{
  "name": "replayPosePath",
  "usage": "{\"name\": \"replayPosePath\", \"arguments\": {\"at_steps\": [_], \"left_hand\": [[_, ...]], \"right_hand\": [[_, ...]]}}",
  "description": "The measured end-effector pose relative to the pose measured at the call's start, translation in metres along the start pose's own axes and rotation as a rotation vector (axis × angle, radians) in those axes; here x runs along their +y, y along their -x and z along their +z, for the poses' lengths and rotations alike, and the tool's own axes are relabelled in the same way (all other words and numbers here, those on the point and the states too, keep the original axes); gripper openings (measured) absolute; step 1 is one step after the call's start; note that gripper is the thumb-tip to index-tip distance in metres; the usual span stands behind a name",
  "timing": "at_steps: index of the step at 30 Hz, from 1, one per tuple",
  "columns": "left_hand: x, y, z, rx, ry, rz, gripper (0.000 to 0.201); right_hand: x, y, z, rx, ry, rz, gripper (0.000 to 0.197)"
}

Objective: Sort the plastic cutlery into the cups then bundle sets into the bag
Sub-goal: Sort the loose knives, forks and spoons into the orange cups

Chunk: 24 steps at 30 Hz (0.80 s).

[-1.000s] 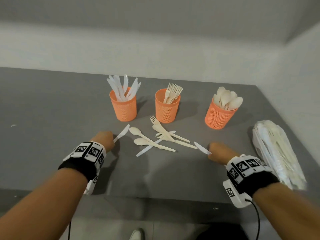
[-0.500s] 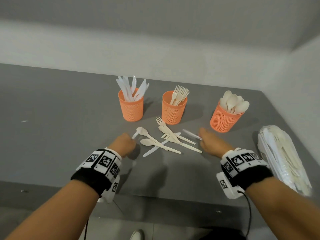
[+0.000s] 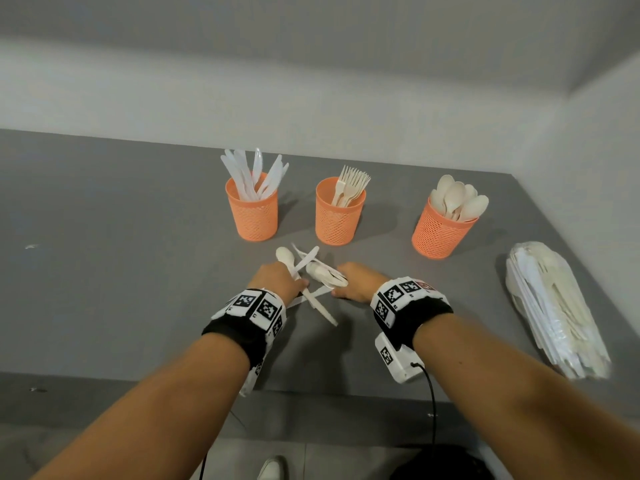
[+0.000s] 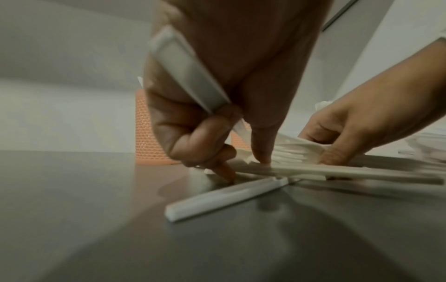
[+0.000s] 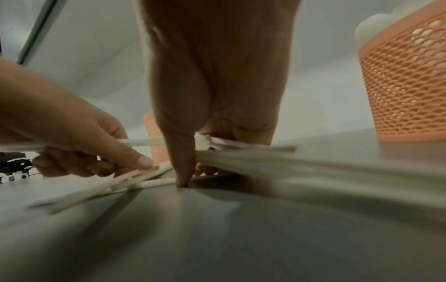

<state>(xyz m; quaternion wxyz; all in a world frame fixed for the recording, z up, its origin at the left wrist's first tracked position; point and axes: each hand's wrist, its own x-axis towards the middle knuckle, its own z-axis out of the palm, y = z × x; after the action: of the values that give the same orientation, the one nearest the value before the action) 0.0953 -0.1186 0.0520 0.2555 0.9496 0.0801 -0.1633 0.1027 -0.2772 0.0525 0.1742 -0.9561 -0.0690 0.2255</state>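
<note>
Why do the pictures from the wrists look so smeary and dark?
Right wrist view: the pale plastic cutlery streaks sideways, blurred. Left wrist view: dim, and soft at the edges; the left hand looms huge. Head view: brighter and sharper.

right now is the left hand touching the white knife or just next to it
Touching. The left wrist view shows the left hand with its fingers curled round the white knife, whose handle lies across the palm.
</note>
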Motion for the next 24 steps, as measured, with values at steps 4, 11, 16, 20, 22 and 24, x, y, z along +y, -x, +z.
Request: {"name": "replayPosePath", "arguments": {"at_steps": [4,11,16,20,22,24], "left_hand": [[0.007,0.000,-0.002,-0.023,-0.047,0.014,0.027],[0.003,-0.003,-0.001,-0.069,-0.157,-0.003,0.016],[0.008,-0.001,-0.001,-0.070,-0.240,0.045,0.031],[0.010,-0.003,0.000,-0.128,-0.331,0.102,0.033],[0.006,-0.004,-0.003,-0.133,-0.349,0.144,0.023],[-0.003,-0.005,-0.008,-0.107,-0.379,0.197,0.022]], "right_hand": [[0.002,0.006,-0.005,-0.050,-0.039,0.007,0.028],[0.039,0.024,-0.008,-0.105,-0.343,0.111,0.015],[0.051,0.032,-0.007,-0.145,-0.368,0.131,0.005],[0.053,0.034,-0.004,-0.135,-0.356,0.118,0.009],[0.052,0.034,-0.004,-0.140,-0.379,0.131,0.002],[0.053,0.034,-0.004,-0.143,-0.392,0.138,0.006]]}}
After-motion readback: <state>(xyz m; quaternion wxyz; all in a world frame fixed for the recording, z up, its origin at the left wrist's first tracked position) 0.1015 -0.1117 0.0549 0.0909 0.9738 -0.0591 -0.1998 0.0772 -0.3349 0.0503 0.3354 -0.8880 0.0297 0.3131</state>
